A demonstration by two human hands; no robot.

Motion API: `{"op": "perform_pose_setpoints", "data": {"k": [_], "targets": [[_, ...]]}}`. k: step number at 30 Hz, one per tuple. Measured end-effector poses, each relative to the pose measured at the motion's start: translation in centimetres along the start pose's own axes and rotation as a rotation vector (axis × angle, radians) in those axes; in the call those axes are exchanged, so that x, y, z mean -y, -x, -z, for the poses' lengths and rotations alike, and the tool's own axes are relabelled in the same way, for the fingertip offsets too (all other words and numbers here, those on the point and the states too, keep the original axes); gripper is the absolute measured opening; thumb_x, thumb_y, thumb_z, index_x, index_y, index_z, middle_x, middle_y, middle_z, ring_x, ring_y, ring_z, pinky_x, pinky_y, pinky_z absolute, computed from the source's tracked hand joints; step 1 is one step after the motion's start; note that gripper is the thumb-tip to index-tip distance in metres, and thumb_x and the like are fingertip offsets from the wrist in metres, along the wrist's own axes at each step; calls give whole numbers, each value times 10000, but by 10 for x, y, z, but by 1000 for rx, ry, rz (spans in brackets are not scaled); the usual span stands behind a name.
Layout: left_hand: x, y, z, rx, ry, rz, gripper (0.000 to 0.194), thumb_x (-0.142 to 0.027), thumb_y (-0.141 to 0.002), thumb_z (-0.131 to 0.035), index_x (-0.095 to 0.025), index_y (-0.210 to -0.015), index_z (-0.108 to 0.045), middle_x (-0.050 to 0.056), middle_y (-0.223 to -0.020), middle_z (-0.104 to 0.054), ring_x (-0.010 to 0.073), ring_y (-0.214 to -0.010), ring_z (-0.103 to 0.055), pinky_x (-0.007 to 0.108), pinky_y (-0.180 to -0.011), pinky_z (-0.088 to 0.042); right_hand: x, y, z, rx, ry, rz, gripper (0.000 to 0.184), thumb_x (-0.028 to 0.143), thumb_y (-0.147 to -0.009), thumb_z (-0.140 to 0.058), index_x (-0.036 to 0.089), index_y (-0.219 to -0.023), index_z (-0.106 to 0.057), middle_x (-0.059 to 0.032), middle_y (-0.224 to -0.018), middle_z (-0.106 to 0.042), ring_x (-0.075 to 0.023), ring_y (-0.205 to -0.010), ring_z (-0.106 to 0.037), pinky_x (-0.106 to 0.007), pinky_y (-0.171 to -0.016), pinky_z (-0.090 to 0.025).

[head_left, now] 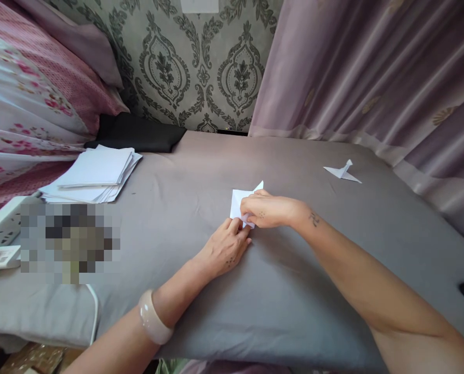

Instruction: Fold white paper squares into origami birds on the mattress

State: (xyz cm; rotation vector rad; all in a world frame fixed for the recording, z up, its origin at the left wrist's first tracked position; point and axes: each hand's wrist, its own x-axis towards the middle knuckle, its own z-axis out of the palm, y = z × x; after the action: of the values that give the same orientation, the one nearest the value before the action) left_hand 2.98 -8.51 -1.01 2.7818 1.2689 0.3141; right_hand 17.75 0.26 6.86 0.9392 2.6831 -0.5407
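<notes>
A small piece of folded white paper (237,199) lies on the grey cloth in the middle of the head view, with one pointed flap sticking up at its upper right. My right hand (267,209) comes in from the right over the paper, its fingers bent and closed on the folds. At the paper's lower edge, the curled fingers of my left hand (227,245) press and hold it against the surface. Both sets of fingertips nearly meet and hide the paper's lower right part. A pale bangle (154,318) circles my left wrist.
A folded paper bird (343,171) stands at the right back. On the left are a stack of white paper (95,169), a black folded item (138,132), a power strip (2,221) with a white cable, and a blurred-out object (78,241). Curtains hang on both sides.
</notes>
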Motion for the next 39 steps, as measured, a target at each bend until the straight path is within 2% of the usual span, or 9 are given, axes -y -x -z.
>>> {"op": "perform_pose_setpoints", "data": {"k": [3,5,8,11,13,15,19,30,39], "targets": [[0,1,0,11,46,48,356,-274,-985,-336,-94,-1240,-508,131,-1023,-530,236,-888,-487,390,-854,-470,3,-1,5,-8,-6,10,223,64,-816,-522,194,-658,-609,-40,-825,-667,-189,-843,-594,-392,-969,-352],[0,2,0,22,65,58,368,-285,-987,-329,-99,-1249,-508,132,-1031,-524,235,-888,-483,393,-867,-467,3,5,6,-92,-31,50,184,71,-810,-527,201,-757,-648,-37,-902,-675,-194,-902,-596,-414,-1010,-324],[1,2,-1,15,88,59,405,-300,-992,-315,-102,-1304,-479,138,-1044,-514,235,-884,-480,396,-864,-469,6,20,-5,-479,-152,84,220,123,-840,-502,215,-980,-643,-51,-1082,-649,-200,-1025,-577,-395,-988,-365],[1,3,-2,-3,110,56,426,-306,-992,-318,-105,-1341,-458,146,-1068,-505,236,-892,-480,394,-853,-475,9,35,-35,-929,-336,-188,167,184,-884,-460,199,-959,-609,-56,-988,-651,-157,-860,-615,-292,-812,-461],[1,4,-3,-6,114,58,425,-307,-991,-322,-111,-1342,-462,146,-1072,-504,238,-899,-481,397,-850,-476,11,41,-57,-1041,-433,-360,126,228,-866,-494,196,-937,-593,-34,-831,-652,-148,-725,-616,-270,-720,-475],[1,4,-4,-9,115,62,424,-306,-990,-325,-121,-1347,-460,142,-1067,-504,237,-897,-482,398,-848,-476,12,44,-74,-1003,-527,-458,209,247,-845,-513,188,-1036,-573,-16,-776,-647,-137,-639,-605,-259,-660,-474],[2,4,-5,-13,117,61,423,-306,-988,-336,-130,-1354,-458,137,-1065,-504,231,-892,-485,399,-864,-469,11,43,-82,-802,-544,-459,400,259,-837,-505,196,-1232,-524,30,-661,-626,-134,-602,-592,-257,-659,-456],[1,4,-2,-28,116,62,429,-313,-987,-339,-100,-1351,-415,135,-1058,-525,237,-892,-489,405,-859,-476,5,45,-81,-653,-598,-458,167,327,-877,-467,227,-940,-584,37,-631,-630,-124,-494,-556,-251,-559,-439],[0,4,-1,-43,163,71,343,-295,-977,-370,-106,-1219,-525,133,-1032,-540,239,-891,-503,417,-865,-481,28,45,-75,-723,-362,-324,195,214,-859,-501,249,-971,-658,-67,-1125,-557,-175,-917,-616,-296,-764,-507]]}}
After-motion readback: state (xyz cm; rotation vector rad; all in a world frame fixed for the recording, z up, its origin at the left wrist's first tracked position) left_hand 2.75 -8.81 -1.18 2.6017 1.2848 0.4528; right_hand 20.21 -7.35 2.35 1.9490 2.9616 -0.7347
